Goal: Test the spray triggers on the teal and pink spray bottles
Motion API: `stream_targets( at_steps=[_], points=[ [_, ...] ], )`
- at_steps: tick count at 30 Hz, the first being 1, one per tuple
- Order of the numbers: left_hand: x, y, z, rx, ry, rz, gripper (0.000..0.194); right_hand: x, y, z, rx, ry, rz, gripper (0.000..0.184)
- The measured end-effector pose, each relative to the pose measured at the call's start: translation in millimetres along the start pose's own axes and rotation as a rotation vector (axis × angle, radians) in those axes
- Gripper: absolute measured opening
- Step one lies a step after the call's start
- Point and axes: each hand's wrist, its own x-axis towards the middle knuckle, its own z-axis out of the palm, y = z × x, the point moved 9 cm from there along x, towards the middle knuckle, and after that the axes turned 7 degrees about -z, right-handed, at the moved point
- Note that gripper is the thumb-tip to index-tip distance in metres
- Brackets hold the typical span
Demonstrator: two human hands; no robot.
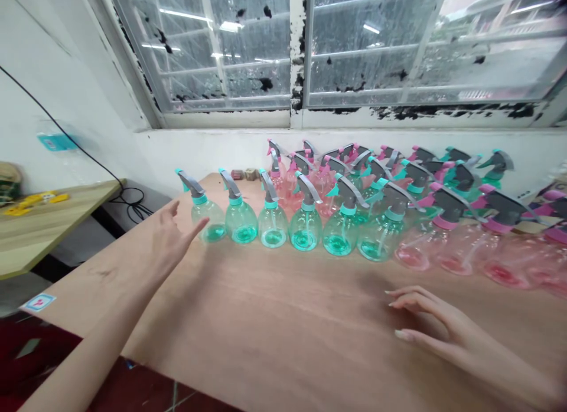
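Observation:
My left hand (170,238) reaches up beside the leftmost green spray bottle (208,219), thumb and fingers spread, with nothing in its grasp. Whether its thumb touches the bottle I cannot tell. To the right of that bottle, several more clear green spray bottles (241,220) with grey trigger heads stand upright in a front row. Pink spray bottles (458,252) continue the row on the right. Over the front right of the table, my right hand (436,320) hovers with loosely curved fingers apart, holding nothing, nearest to the pink bottles.
Behind the front row stand more pink and green spray bottles (319,179). Small brown blocks (251,174) lie near the wall on the wooden table (274,306). A second table (84,202) at left holds yellow pieces (35,202), with a black cable (133,202) hanging beside it.

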Motion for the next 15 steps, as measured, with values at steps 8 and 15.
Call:
stream_targets(
  at_steps=[8,15],
  points=[
    [-38,66,32.6,-0.130,-0.106,0.088,0.053,-3,-7,-18,0.016,0.055,0.013,0.028],
    [-25,93,52.2,0.117,-0.152,-0.054,0.084,-26,-14,-59,-0.032,0.197,0.009,0.028]
  ],
)
